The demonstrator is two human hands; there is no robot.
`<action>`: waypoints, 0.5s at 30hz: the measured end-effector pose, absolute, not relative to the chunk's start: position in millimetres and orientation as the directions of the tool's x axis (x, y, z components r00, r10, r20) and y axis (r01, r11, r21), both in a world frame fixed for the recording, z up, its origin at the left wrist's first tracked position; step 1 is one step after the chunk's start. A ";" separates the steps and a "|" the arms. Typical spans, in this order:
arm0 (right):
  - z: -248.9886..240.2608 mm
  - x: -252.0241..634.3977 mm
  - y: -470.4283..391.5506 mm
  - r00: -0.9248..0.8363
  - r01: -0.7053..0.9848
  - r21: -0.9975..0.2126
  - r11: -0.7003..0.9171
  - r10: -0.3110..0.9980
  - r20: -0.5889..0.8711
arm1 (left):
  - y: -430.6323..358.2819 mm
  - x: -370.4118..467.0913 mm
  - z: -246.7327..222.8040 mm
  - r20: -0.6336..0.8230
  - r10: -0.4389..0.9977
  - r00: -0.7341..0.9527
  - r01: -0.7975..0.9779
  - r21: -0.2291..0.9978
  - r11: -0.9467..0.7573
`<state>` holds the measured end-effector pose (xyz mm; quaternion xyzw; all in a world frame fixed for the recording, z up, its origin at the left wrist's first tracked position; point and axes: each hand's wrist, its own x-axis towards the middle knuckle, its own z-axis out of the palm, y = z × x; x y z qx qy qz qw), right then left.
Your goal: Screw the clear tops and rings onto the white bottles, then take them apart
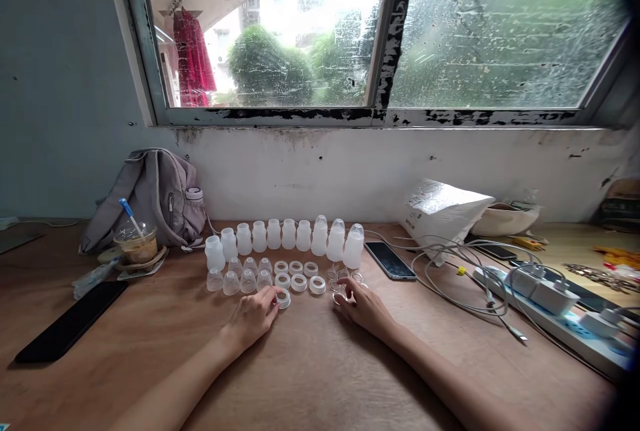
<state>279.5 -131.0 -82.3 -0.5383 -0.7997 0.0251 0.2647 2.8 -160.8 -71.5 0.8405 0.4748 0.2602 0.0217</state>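
Being pinched by the left hand (254, 315) is a white ring (285, 304); a clear disc (338, 299) is being touched by the right hand (367, 309) (its grip cannot be told).

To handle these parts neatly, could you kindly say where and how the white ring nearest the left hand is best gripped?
I'd pinch the white ring by opposite sides of its outer wall, coming from the front and above: it lies flat, its wall is low and round, and another ring sits just behind.
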 end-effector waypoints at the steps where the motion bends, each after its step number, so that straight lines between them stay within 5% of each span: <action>1: -80.1 279.0 -130.2 -0.273 0.849 -0.313 0.425 0.861 0.430 | -160.4 2.5 -72.0 0.420 0.805 0.420 0.783 0.281 -0.555; 6: -53.3 271.5 -110.6 -0.214 0.867 -0.278 0.413 0.814 0.540 | -158.5 1.6 -75.4 0.418 0.797 0.436 0.800 0.226 -0.556; 15: 1.1 238.9 -27.7 -0.060 0.915 -0.339 0.219 0.905 0.422 | -158.4 -0.1 -74.8 0.410 0.781 0.472 0.801 0.172 -0.574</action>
